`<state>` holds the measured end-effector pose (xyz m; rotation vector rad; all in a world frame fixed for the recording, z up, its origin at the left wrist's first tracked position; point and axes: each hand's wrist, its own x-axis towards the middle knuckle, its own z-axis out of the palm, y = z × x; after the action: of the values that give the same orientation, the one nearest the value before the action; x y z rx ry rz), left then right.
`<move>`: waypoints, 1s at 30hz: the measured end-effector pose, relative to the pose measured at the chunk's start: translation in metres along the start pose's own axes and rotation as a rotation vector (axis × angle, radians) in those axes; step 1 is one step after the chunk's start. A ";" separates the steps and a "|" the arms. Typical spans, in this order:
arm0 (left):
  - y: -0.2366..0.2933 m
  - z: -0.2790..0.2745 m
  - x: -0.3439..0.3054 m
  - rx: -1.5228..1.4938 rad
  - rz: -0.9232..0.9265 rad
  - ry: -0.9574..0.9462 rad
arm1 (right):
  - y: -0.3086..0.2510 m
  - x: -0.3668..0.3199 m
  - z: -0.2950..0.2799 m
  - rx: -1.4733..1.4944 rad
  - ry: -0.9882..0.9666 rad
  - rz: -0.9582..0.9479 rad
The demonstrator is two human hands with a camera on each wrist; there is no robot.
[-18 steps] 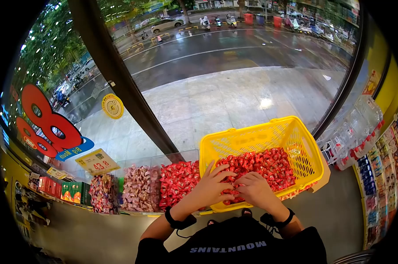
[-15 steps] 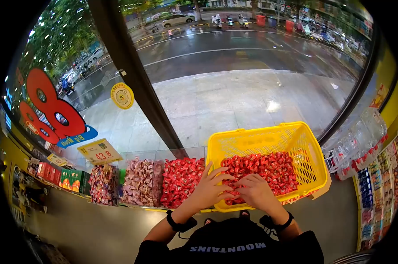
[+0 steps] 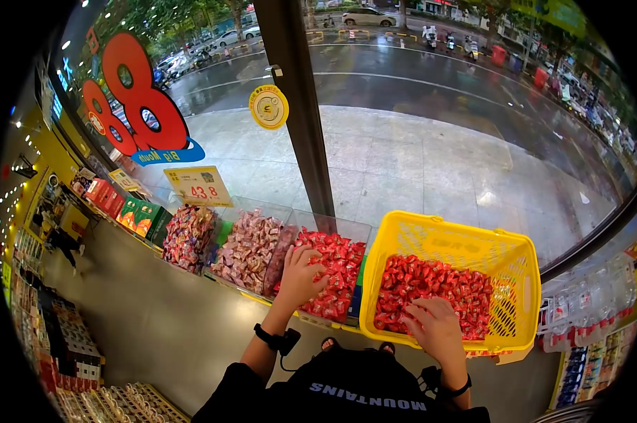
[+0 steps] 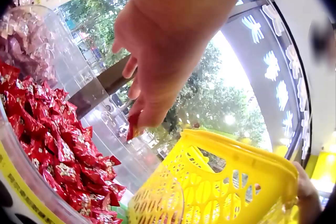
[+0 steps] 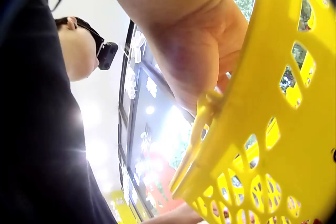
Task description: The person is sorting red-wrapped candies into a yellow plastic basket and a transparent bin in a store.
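Over the clear bin of red-wrapped candies (image 3: pixel 336 257) hangs my left hand (image 3: pixel 301 278), fingers bent. In the left wrist view its thumb and fingertips pinch one red-wrapped candy (image 4: pixel 134 125). My right hand (image 3: pixel 435 323) is over the near side of a yellow plastic basket (image 3: pixel 519 282), its fingers loosely bent and reaching down at a heap of red candies (image 3: pixel 410 278) inside. The right wrist view shows the heel of the right hand (image 5: pixel 194 61) above the basket rim, with the fingertips mostly hidden behind it.
Left of the red candies, clear bins hold pink-wrapped candies (image 3: pixel 246 250) and mixed candies (image 3: pixel 190 236). A price sign (image 3: pixel 199 187) stands behind them, against the window. Bottled water (image 3: pixel 590 299) is stacked at the right. Boxes (image 3: pixel 141 215) line the counter's far left.
My left hand has moved left, out of the basket to above the red candy bin. The right hand stays over the basket, now apart from the left. The head view has turned left.
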<state>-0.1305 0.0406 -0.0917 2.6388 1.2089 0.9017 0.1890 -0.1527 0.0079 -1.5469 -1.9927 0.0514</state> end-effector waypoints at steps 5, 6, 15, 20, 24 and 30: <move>0.008 -0.008 0.007 0.180 -0.034 -0.167 | 0.021 -0.030 -0.020 -0.054 0.045 0.071; 0.019 -0.015 0.022 0.143 -0.022 -0.134 | 0.024 -0.035 -0.028 -0.065 0.054 0.093; 0.212 -0.085 0.174 -0.184 0.571 -0.053 | 0.082 -0.092 -0.080 -0.152 0.140 0.242; 0.292 0.009 0.218 -0.309 0.810 -0.220 | 0.098 -0.103 -0.098 -0.154 0.200 0.253; 0.305 0.125 0.205 -0.232 0.772 -0.587 | 0.111 -0.111 -0.097 -0.100 0.231 0.263; 0.291 0.213 0.157 0.262 0.678 -1.010 | 0.121 -0.116 -0.093 -0.064 0.254 0.194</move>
<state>0.2588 -0.0130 -0.0975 3.0152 0.1840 -0.6227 0.3545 -0.2479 -0.0135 -1.6926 -1.6590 -0.1258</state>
